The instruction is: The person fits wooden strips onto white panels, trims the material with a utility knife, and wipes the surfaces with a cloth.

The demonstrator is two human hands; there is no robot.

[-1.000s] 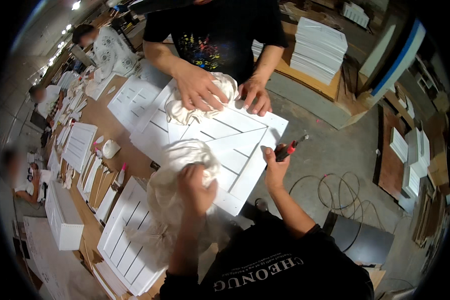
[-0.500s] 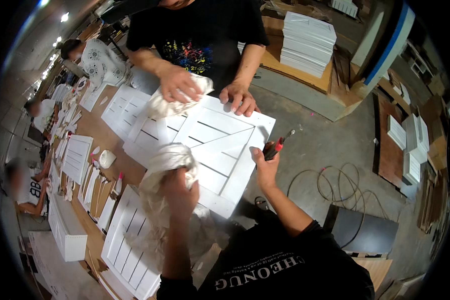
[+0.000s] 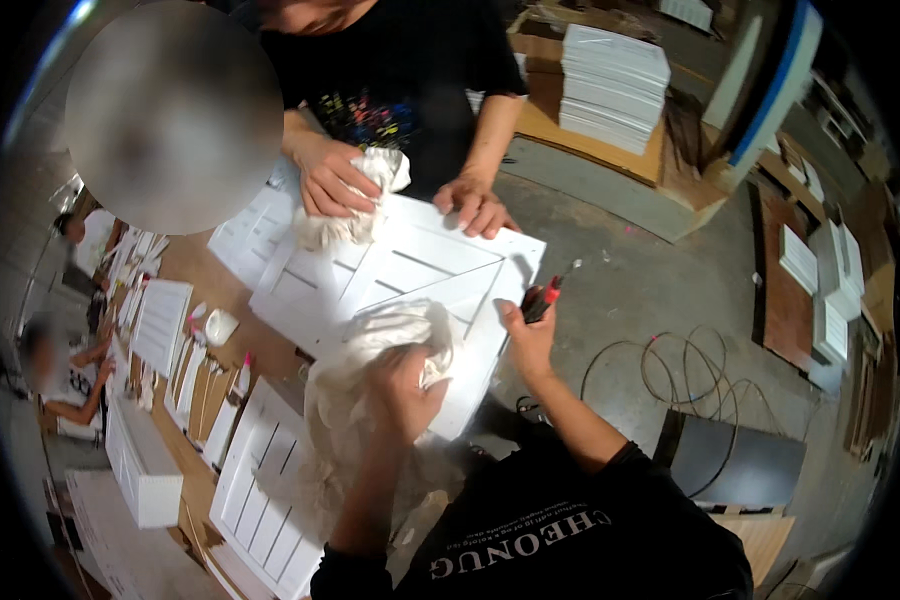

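Observation:
My left hand (image 3: 402, 398) grips a large bunched off-white cloth (image 3: 340, 375) and presses it on a white slatted panel (image 3: 440, 250) with a diagonal bar. Loose folds of the cloth hang toward me over the panel's near edge. At the right edge of the panel, my right hand (image 3: 530, 340) is closed round a black-and-red handled tool (image 3: 542, 303) with a small metal tip; its kind is unclear. Across from me, a co-worker in a black T-shirt holds a second cloth (image 3: 345, 215) on the same panel and rests the other hand (image 3: 477, 203) on its far edge.
More white slatted panels (image 3: 265, 490) lie on the brown worktable (image 3: 185, 262) to the left, with white strips and a small white container (image 3: 220, 326). Stacked white panels (image 3: 613, 95) stand at the back right. A coiled hose (image 3: 660, 375) lies on the floor. Several people work farther left.
My left hand has slid the cloth to the right across the panel. The co-worker's cloth has shifted slightly left. My right hand stays at the panel's edge with the tool.

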